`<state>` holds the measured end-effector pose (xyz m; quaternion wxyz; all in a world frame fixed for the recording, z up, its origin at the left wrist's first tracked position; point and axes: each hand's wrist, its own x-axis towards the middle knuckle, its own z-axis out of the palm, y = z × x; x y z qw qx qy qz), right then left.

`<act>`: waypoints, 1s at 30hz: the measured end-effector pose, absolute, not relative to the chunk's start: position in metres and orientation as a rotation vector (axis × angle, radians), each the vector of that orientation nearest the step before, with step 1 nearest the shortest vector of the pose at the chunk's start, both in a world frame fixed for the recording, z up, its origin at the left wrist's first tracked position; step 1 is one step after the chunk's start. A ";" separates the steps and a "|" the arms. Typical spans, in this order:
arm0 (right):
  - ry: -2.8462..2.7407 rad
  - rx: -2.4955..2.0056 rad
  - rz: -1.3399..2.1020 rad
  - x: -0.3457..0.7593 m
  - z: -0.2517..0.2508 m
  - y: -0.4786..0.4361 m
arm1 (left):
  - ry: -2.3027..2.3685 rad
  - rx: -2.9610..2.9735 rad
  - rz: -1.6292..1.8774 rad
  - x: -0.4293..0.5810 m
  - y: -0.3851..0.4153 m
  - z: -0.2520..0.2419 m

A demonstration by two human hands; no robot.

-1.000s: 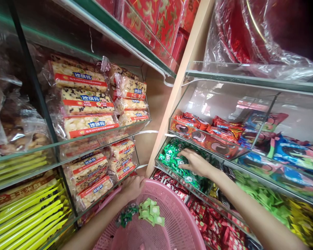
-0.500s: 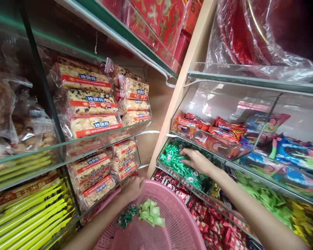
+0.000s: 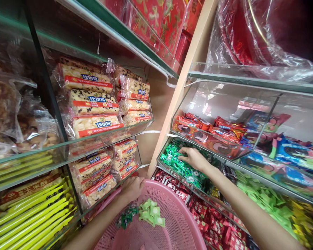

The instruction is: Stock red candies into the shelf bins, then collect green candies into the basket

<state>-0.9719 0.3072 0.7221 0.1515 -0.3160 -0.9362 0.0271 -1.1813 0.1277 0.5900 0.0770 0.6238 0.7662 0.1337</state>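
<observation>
My left hand point(image 3: 132, 189) grips the far rim of a pink plastic basket point(image 3: 177, 218) held low in front of me. Several light green candies point(image 3: 151, 211) and a few dark green ones point(image 3: 125, 219) lie in the basket. My right hand point(image 3: 193, 158) reaches into a clear bin of green wrapped candies point(image 3: 176, 160) on the right-hand shelf. Its fingers are curled down into the pile; whether they hold any candy is hidden.
Red wrapped snacks point(image 3: 206, 133) fill the bin above the green ones, and red candies point(image 3: 214, 222) the bin below. Glass shelves on the left hold bagged rice cakes point(image 3: 94, 100) and yellow packets point(image 3: 28, 211). Red boxes point(image 3: 156, 21) stand on top.
My right hand has shifted slightly up and left across the green candies. The left hand and basket have stayed put, and the view has drifted a little.
</observation>
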 end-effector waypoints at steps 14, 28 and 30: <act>-2.692 -0.944 -0.071 -0.990 0.730 0.298 | 2.300 1.860 0.424 -1.183 0.125 0.593; -2.601 -1.143 -0.019 -1.018 0.719 0.301 | 2.307 1.853 0.458 -1.188 0.119 0.593; -2.592 -1.148 0.023 -1.019 0.719 0.304 | 2.308 1.846 0.464 -1.189 0.118 0.594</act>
